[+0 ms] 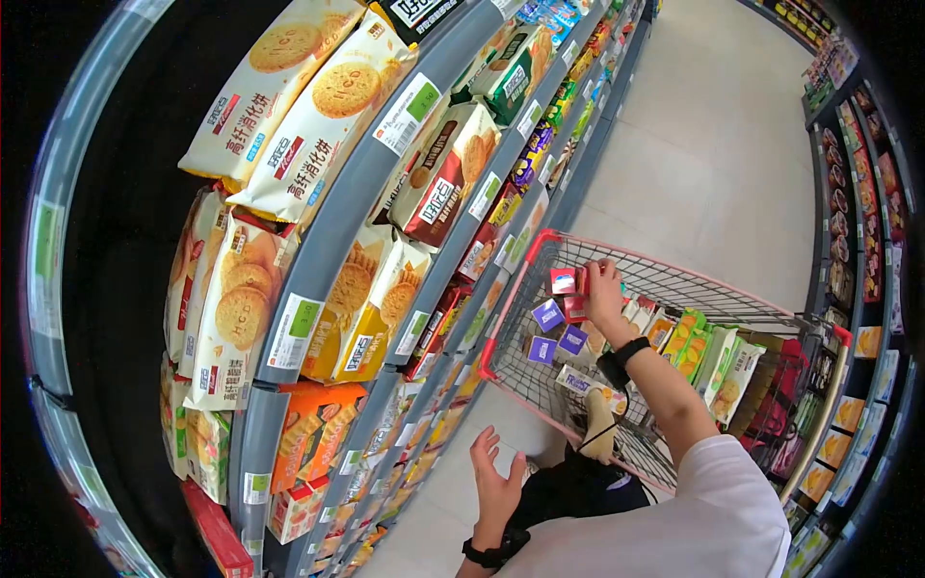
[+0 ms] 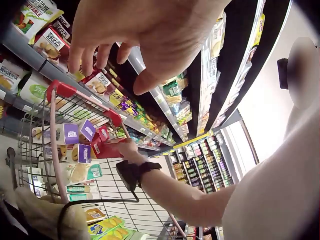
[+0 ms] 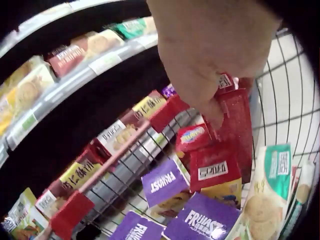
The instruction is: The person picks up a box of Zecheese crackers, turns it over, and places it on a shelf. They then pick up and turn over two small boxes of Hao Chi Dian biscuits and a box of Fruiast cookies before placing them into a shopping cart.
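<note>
My right hand (image 1: 605, 294) reaches into the front of a wire shopping cart (image 1: 545, 237) and holds a red box (image 3: 235, 127) by its upper end, fingers bent over it. Right below that, another red box (image 3: 216, 170) with a white label stands beside a smaller red pack (image 3: 193, 137). Several purple-topped boxes (image 3: 202, 220) lettered FRUIAST sit close by. My left hand (image 1: 498, 482) is outside the cart, near the shelves, holding nothing. In the left wrist view its fingers hang loosely curved.
Biscuit packs (image 1: 328, 106) fill the tiered shelf (image 1: 361, 159) along the left. Green-and-yellow packs (image 1: 689, 342) and a brown carton (image 1: 771, 405) lie farther back in the cart. Tiled floor (image 1: 713, 144) runs ahead between the shelves, with another stocked shelf (image 1: 848, 318) on the right.
</note>
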Demonstrator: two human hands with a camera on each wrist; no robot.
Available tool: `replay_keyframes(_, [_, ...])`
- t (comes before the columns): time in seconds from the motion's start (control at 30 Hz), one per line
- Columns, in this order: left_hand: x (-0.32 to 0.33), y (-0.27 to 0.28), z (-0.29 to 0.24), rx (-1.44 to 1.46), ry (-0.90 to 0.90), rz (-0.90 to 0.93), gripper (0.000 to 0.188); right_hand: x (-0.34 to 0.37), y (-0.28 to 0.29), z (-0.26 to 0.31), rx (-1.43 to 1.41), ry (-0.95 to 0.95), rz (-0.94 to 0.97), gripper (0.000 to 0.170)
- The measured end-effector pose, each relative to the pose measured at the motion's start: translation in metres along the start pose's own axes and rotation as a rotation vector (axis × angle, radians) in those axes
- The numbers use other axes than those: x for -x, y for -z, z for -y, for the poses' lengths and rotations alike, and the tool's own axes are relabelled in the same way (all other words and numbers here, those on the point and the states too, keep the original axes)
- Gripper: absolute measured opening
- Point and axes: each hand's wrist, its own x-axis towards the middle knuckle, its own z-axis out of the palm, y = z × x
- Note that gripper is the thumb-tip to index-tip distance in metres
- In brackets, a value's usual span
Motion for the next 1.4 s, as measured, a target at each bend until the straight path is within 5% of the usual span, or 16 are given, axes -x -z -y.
replay_keyframes(0.23, [0.004,0.015,-0.006,0.072,-0.124,0.030,0.063,0.051,0.155,0.005,-0.284,0.026,-0.167,0.054])
replay_keyframes(0.4, [0.017,0.039,-0.010,0.167,-0.241,0.032,0.065,0.100,0.262,0.031,-1.105,-0.035,0.163,0.067])
replay_keyframes(0.53, [0.040,0.079,-0.026,0.303,-0.333,-0.009,0.071,0.137,0.295,0.082,-1.256,0.242,0.275,0.070])
replay_keyframes(0.63, [0.058,0.119,-0.035,0.409,-0.474,-0.048,0.092,0.156,0.298,0.123,-1.367,0.378,0.368,0.076])
replay_keyframes(0.73, [0.084,0.159,-0.041,0.517,-0.566,-0.113,0.086,0.168,0.285,0.158,-1.429,0.520,0.469,0.084])
replay_keyframes(0.83, [0.110,0.194,-0.032,0.397,-0.772,-0.257,0.081,0.184,0.262,0.209,-1.621,0.410,0.586,0.093])
replay_keyframes(0.9, [0.139,0.224,-0.034,0.296,-0.912,-0.406,0.081,0.198,0.216,0.251,-1.648,0.318,0.799,0.072])
replay_keyframes(1.17, [0.179,0.262,-0.021,0.399,-0.955,-0.523,0.081,0.262,0.102,0.329,-1.410,-0.017,1.568,0.052])
replay_keyframes(1.4, [0.204,0.292,0.002,0.290,-0.943,-0.644,0.084,0.272,0.096,0.375,-1.377,0.079,1.620,0.054])
